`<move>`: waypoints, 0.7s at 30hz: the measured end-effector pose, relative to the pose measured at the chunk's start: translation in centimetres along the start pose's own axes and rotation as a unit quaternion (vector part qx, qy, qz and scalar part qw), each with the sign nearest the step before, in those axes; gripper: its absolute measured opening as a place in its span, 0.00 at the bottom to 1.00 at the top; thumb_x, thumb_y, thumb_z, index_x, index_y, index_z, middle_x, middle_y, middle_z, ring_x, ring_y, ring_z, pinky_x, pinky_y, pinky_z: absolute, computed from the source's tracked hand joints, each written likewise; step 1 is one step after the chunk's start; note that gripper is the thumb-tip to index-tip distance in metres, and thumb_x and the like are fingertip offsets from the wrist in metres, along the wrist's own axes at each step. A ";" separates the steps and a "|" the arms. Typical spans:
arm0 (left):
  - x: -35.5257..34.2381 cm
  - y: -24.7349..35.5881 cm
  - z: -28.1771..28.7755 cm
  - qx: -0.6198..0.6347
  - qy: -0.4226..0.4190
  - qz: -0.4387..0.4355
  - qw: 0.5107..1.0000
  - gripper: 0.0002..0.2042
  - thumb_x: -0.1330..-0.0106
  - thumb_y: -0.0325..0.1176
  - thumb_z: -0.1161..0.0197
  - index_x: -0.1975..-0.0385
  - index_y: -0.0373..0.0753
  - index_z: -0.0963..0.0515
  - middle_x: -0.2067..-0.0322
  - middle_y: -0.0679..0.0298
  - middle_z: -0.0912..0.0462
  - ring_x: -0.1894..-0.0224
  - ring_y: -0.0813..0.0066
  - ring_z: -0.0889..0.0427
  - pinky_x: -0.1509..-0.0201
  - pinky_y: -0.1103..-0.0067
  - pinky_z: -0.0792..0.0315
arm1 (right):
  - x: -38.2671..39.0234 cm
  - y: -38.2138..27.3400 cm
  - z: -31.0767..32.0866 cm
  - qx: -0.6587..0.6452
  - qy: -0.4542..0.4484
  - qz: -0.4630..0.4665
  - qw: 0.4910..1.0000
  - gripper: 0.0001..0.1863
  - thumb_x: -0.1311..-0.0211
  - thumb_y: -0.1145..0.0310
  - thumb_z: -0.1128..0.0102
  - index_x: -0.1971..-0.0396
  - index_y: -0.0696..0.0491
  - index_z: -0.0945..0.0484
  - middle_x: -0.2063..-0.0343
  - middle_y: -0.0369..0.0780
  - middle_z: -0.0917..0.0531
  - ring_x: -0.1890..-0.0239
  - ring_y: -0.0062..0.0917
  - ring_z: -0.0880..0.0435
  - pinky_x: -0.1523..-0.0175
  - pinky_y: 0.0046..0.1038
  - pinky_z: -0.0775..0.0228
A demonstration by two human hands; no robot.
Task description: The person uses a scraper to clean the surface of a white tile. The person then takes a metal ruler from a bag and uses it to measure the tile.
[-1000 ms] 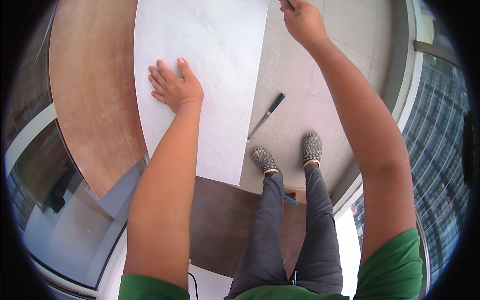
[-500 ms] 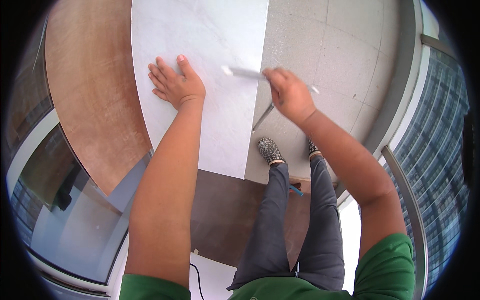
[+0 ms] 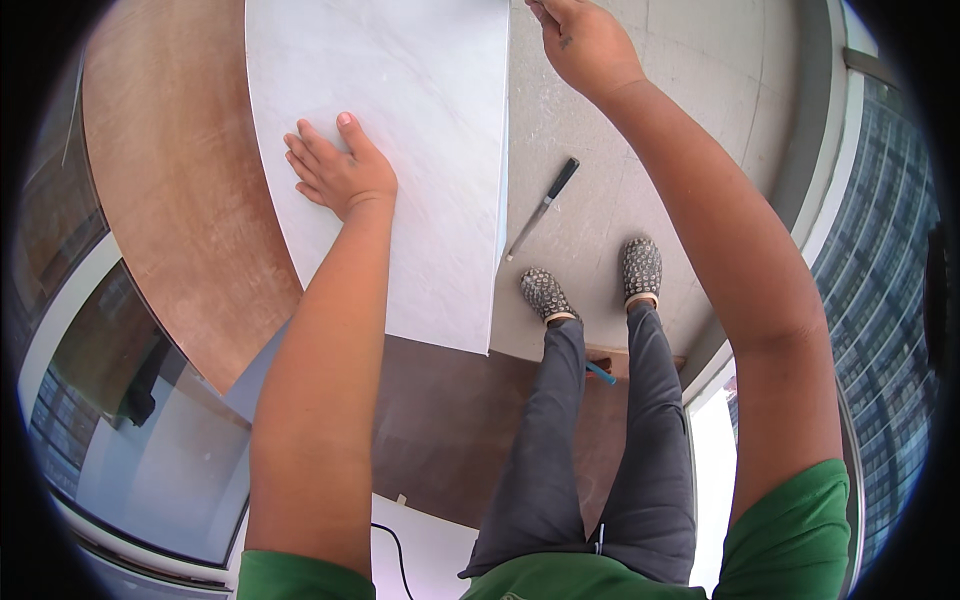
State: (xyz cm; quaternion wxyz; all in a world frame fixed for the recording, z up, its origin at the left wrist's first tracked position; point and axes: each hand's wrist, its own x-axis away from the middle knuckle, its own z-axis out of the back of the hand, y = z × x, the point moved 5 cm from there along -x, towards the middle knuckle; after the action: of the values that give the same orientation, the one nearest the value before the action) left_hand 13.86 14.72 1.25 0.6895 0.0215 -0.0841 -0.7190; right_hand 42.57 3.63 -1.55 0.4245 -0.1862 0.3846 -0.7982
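Plant both grey patterned slip-on shoes [image 3: 545, 293] clear of the white, faintly marbled flat sheet [image 3: 440, 240], lying with the smooth brown board [image 3: 180, 200] to its left and pale tiled floor [image 3: 680, 130] to its right. Avoid treading on the slim metal tool with the black handle [image 3: 563, 180], just beside the sheet's right edge. Press evenly with the left hand [image 3: 352, 178], flat on the sheet with fingers spread wide, likely best for steadying it. Farther off, move carefully with the right hand [image 3: 592, 50], curled near the sheet's edge; cannot tell whether holding anything.
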 end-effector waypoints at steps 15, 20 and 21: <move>0.0 -0.7 0.3 0.011 -0.001 0.008 1.000 0.39 0.24 0.63 0.64 0.23 0.40 0.51 0.21 0.55 0.57 0.19 0.59 0.64 0.18 0.55 0.70 | 13.2 -5.1 0.2 -0.008 -0.138 0.011 0.990 0.16 0.37 0.78 0.43 0.49 0.54 0.21 0.62 0.45 0.17 0.61 0.43 0.16 0.52 0.39 0.20; -0.1 -0.4 0.1 0.027 0.006 0.006 1.000 0.39 0.25 0.64 0.62 0.22 0.42 0.50 0.20 0.57 0.56 0.18 0.61 0.64 0.19 0.57 0.71 | 2.4 -1.8 2.1 0.047 -0.014 -0.018 0.999 0.09 0.30 0.73 0.49 0.58 0.60 0.20 0.60 0.54 0.17 0.56 0.52 0.18 0.50 0.45 0.24; -0.1 -0.3 0.1 0.029 0.005 0.005 1.000 0.39 0.25 0.64 0.62 0.22 0.42 0.50 0.20 0.57 0.57 0.18 0.61 0.64 0.19 0.57 0.71 | 0.8 -1.3 1.9 0.057 -0.004 -0.001 0.998 0.09 0.30 0.74 0.49 0.58 0.60 0.20 0.60 0.54 0.17 0.56 0.52 0.18 0.50 0.45 0.24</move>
State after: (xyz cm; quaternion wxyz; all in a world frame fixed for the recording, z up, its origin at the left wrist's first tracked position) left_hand 13.52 14.88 1.33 0.6928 0.0453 -0.1016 -0.7125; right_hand 42.61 2.56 0.66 0.4351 -0.1653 0.3365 -0.8186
